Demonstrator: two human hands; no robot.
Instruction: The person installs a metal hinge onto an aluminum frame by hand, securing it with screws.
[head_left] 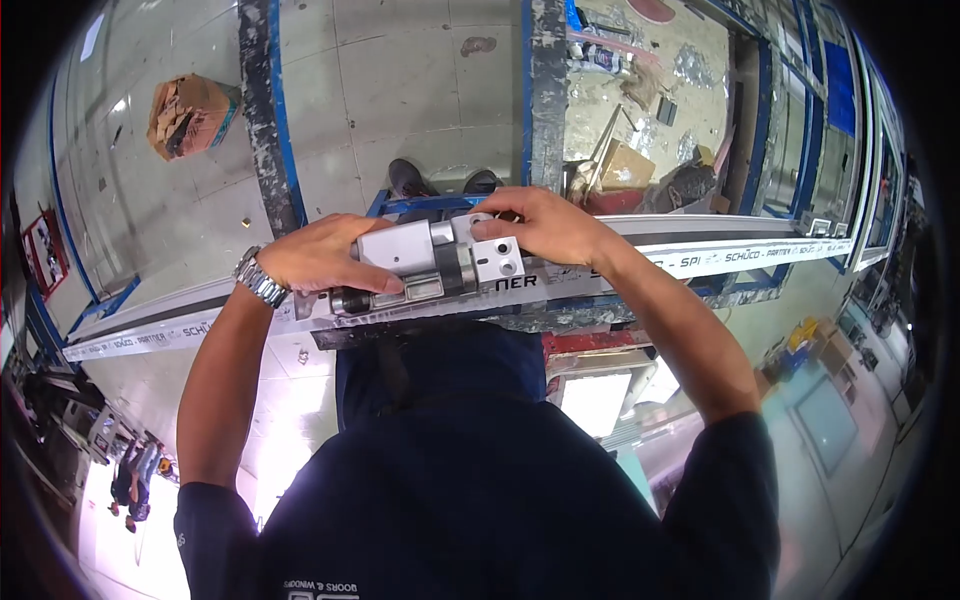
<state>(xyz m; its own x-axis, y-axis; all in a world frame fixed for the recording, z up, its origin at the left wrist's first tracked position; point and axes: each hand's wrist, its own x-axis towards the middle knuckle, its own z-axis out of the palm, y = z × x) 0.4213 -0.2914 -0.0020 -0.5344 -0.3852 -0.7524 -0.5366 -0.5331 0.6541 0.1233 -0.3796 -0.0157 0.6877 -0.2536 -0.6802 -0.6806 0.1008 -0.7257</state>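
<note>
A silver and black metal fixture (395, 247), with a boxy body and a bar along its near side, rests on a long metal profile (690, 262) with printed protective film. At its right end is a silver block (497, 262) with round holes. My left hand (320, 255), a steel watch on its wrist, is wrapped over the fixture's left end, thumb along the near side. My right hand (545, 222) grips the right end by the block, fingers on the far side. Some fingertips of both hands are hidden.
Painted blue steel frames (528, 90) with worn padded bars support the profile. A torn cardboard box (195, 115) stands on the floor at far left. Scraps and a carton (626, 165) lie on the shelf at right. Other people (135, 480) are in the distance at lower left.
</note>
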